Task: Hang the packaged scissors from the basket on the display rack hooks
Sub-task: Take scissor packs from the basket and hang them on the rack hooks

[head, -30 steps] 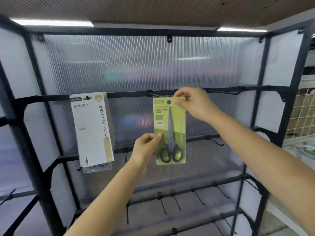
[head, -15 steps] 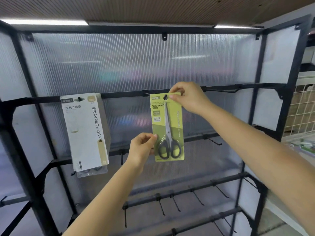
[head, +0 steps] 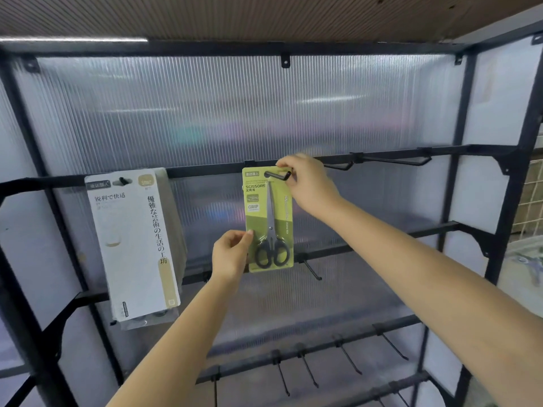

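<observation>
Scissors pack (head: 269, 218) hangs on a rack hook (head: 276, 174); right hand (head: 311, 186) fingers pinch its top corner, left hand (head: 230, 254) fingers pinch the lower edge.

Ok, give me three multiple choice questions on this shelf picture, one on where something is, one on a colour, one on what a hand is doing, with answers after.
1. Where is the white package relative to the green scissors package?
A. To its left, on the same rail
B. Right of it
C. On the bottom rail

2. What colour are the scissors' handles?
A. Red
B. Black
C. White

3. What is the left hand doing?
A. Hanging at the person's side
B. Resting flat on the white package
C. Pinching the green card's lower left edge

Answers:
1 A: the white package hangs left of the green one on the same black rail.
2 B: both handle loops are black.
3 C: its thumb and fingers close on the card's edge, while the right hand holds the top corner at the hook.
</observation>
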